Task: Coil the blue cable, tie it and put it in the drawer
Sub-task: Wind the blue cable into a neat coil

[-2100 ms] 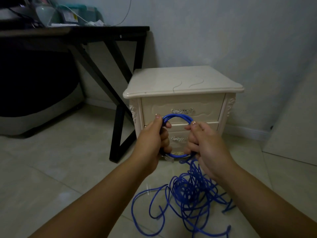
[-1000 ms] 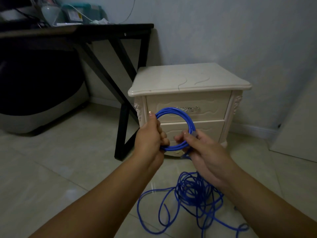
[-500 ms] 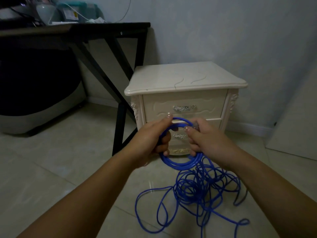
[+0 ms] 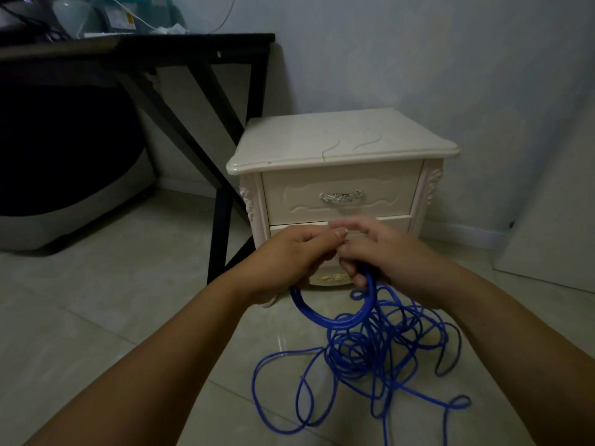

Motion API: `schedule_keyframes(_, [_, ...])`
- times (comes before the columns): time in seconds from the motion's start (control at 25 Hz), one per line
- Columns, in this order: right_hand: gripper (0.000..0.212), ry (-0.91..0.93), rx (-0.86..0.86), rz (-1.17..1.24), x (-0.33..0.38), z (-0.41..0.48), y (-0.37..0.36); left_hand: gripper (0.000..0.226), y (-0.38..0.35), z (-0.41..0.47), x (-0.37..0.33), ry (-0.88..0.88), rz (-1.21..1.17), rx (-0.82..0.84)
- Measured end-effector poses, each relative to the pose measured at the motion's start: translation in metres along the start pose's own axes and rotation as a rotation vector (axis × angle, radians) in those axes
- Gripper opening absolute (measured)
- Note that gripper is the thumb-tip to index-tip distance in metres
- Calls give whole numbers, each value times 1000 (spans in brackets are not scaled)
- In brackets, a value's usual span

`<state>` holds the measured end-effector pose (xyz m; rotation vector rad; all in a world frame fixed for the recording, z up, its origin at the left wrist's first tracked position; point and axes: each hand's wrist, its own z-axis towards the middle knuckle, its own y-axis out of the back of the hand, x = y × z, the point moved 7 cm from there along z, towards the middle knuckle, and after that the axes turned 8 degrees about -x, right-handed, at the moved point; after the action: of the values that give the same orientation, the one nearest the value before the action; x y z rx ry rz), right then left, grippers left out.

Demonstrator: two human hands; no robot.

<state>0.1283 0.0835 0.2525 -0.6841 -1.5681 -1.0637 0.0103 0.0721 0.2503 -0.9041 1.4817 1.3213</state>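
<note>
The blue cable [image 4: 335,318] hangs as a small coil of a few turns below my two hands, which meet at its top. My left hand [image 4: 289,255] grips the coil's left side. My right hand [image 4: 386,252] holds the right side, fingers curled round the strands. The rest of the cable lies in a loose tangle [image 4: 370,352] on the floor tiles beneath. Behind my hands stands a cream nightstand [image 4: 341,149] with two drawers; the top drawer [image 4: 341,197] is closed, and the lower one is mostly hidden by my hands.
A black desk [image 4: 193,49] with angled legs stands left of the nightstand, with clutter on top. A dark seat with a grey base [image 4: 64,194] sits under it at far left. A pale panel [image 4: 563,220] leans at the right wall.
The coil has swung from upright between my hands to hanging below them. My hands have come together at its top, in front of the lower drawer.
</note>
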Motion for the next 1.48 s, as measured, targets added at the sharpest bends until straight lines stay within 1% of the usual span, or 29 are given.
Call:
schedule_keyframes(0.04, [26,-30,22,72,-5,1,3,33,2,-1,2,25,-35,-13])
schedule_keyframes(0.08, [25,-59,45,97,-10,0,5,33,3,-3,4,52,-66,-31])
schedule_keyframes(0.2, [47,-51,100,31,-16,-2,7,34,9,-5,6,107,-171,-109])
schedule_keyframes(0.24, [50,-16,115,-34,-15,-3,6,34,13,-4,6,115,-216,-144])
schedule_keyframes(0.28, [48,14,117,-106,-14,-4,5,35,18,-2,7,127,-269,-183])
schedule_keyframes(0.36, [33,38,47,-172,-11,-7,9,39,26,-1,9,138,-367,-247])
schedule_keyframes(0.44, [19,77,-116,-145,-7,-7,17,43,31,-1,10,129,-437,-299])
schedule_keyframes(0.48, [15,107,-203,-149,-3,-8,19,41,33,-1,8,120,-471,-330])
schedule_keyframes(0.52, [16,114,-272,-139,-3,-7,19,38,32,-1,7,111,-509,-361])
schedule_keyframes(0.56, [21,88,-314,-86,-6,-6,16,37,30,-1,5,100,-550,-386])
schedule_keyframes(0.6, [27,25,-327,25,-12,-5,10,36,27,-2,4,92,-598,-406])
schedule_keyframes(0.68, [35,-74,-276,406,-19,-3,-4,35,19,-2,4,87,-682,-420])
schedule_keyframes(0.72, [36,-80,-227,609,-17,-4,-8,35,13,-2,6,96,-710,-407])
schedule_keyframes(0.76, [34,-75,-187,747,-15,-4,-9,35,7,-2,7,111,-725,-382])
schedule_keyframes(0.8, [33,-69,-168,805,-13,-4,-7,34,3,-3,7,123,-723,-348])
schedule_keyframes(0.84, [33,-69,-163,807,-12,-3,-3,32,1,-5,7,133,-706,-307])
schedule_keyframes(0.92, [33,-92,-141,728,-13,0,4,26,-1,-8,4,141,-628,-213])
schedule_keyframes(1.04, [33,-144,-23,480,-14,0,3,23,-1,-11,2,153,-428,-41])
schedule_keyframes(1.12, [35,-158,48,267,-14,0,-2,26,-5,-13,3,172,-300,91])
schedule_keyframes(1.16, [37,-160,63,192,-12,0,-6,29,-8,-13,3,181,-252,122])
schedule_keyframes(1.24, [40,-182,45,148,-11,2,-9,34,-11,-11,4,192,-204,96])
schedule_keyframes(1.28, [41,-194,21,173,-11,4,-9,35,-12,-10,3,176,-191,46])
schedule_keyframes(1.36, [42,-190,-13,297,-10,7,-7,37,-9,-7,1,118,-157,-94])
schedule_keyframes(1.44, [43,-168,-2,427,-10,8,-4,39,-1,-5,-1,91,-210,-222])
schedule_keyframes(1.48, [42,-141,4,437,-10,6,-2,39,4,-5,-1,96,-278,-285])
